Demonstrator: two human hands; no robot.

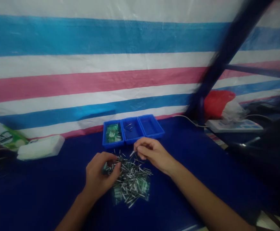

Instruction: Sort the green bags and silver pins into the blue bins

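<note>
A loose heap of thin silvery metal pins [131, 179] lies on the dark blue table, mixed with small clear packets with green print [143, 185]. At the heap's left side, my left hand [101, 173] curves over the pins, thumb and fingers apart; a bit of green packet shows beneath it. My right hand [151, 152] hovers above the heap's far right, fingertips pinched on a small silvery metal pin [132, 153]. Just behind the heap stands a blue three-compartment tray [123, 144]. Its left compartment holds green-printed packets [113, 133], the middle a few pins [128, 128].
A white packet [42, 147] and a green-white bag [2, 136] lie at the left. On the right are a dark slanted post [216, 64], a red bag [216, 102], and a white device [234, 126] with a cable. Striped sheeting [94, 64] hangs behind.
</note>
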